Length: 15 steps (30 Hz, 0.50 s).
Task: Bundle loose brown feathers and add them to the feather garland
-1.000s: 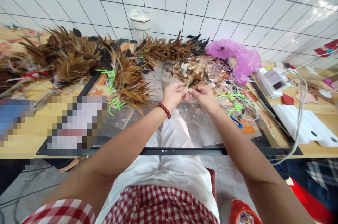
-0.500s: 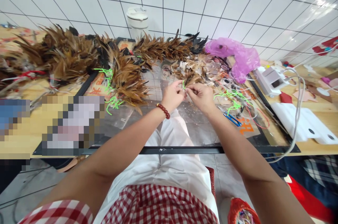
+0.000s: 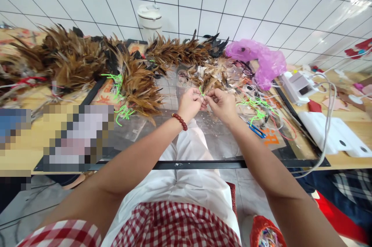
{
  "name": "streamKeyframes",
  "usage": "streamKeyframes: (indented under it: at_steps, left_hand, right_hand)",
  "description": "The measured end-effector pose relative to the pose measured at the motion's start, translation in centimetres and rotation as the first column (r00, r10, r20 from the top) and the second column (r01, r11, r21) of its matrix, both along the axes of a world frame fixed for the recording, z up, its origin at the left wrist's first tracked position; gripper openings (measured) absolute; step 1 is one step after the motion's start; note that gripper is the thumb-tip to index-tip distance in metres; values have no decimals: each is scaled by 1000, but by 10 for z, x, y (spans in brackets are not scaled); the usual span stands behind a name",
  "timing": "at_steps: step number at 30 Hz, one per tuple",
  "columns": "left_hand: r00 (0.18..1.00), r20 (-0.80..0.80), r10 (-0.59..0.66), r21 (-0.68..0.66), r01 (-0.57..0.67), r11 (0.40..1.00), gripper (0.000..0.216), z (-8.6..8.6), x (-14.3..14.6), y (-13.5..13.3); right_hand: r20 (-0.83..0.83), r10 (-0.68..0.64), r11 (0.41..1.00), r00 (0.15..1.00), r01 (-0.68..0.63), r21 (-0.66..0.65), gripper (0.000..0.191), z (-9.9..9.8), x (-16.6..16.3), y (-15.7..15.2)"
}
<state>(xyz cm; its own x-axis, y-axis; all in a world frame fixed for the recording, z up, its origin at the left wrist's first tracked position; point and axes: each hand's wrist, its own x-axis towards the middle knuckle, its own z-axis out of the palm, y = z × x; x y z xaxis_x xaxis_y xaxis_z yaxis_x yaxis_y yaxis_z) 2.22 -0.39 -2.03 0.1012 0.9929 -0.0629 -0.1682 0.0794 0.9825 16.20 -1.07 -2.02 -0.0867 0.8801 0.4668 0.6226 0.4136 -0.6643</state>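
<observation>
My left hand (image 3: 189, 104), with a red bead bracelet (image 3: 179, 122) at the wrist, pinches a short bright green string (image 3: 201, 91). Fingertips of my right hand (image 3: 223, 104) are closed at the same string, almost touching the left ones; the exact grip is partly hidden. Just beyond both hands lies a heap of loose brown and white feathers (image 3: 213, 73). More green strings (image 3: 257, 107) are piled to the right of my right hand. A blue-handled cutting tool (image 3: 256, 130) rests by my right forearm.
Bundled brown feathers (image 3: 142, 88) lie to the left, and a feather strip (image 3: 180, 51) runs along the back. At back right are a purple plastic bag (image 3: 255, 59) and a white device (image 3: 299, 86) with cables. A white lidded container (image 3: 149, 20) stands by the tiled wall.
My hands stay in nearly the same place, with small shifts of the fingers around the green string. The view has tilted very slightly.
</observation>
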Motion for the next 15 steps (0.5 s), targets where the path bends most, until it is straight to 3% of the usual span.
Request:
streamKeyframes:
  at_steps: [5,11,15]
  left_hand:
    - [998,-38,-42,-9,42,999,20,-1,2,0]
    - [989,117,-91,-43,97,994,17,3,1,-2]
    - [989,124,-81,-55,88,995,21,7,-1,-4]
  right_hand:
    - [112,-27,998,993,20,63,11,-4,1,1]
    - [79,-7,999,997,3,50,13,-8,1,4]
    - [76,22,998,997,-27,63,12,-6,0,3]
